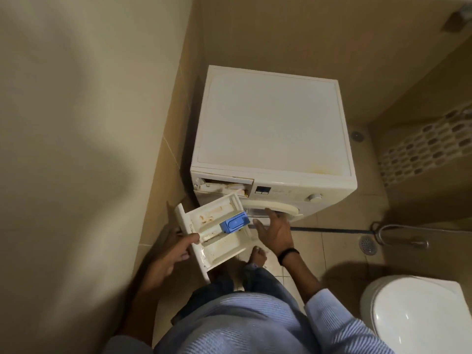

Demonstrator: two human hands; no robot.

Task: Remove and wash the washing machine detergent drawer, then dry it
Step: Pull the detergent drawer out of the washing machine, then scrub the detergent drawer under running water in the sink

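Note:
The white detergent drawer (224,247) is out of the washing machine (270,129) and hangs in front of it, tilted, with brown stains inside and a blue insert (233,224) in its middle compartment. My left hand (171,254) grips the drawer's front panel, thumb on the inner rim. My right hand (275,231) is spread with straight fingers beside the drawer's right edge, near the machine's door; I cannot tell if it touches the drawer. The empty drawer slot (222,186) gapes at the machine's upper left.
A wall runs close along the left. A white toilet (419,318) stands at the lower right. A floor drain (367,244) and a metal hose (398,235) lie on the tiled floor to the right. My feet stand just before the machine.

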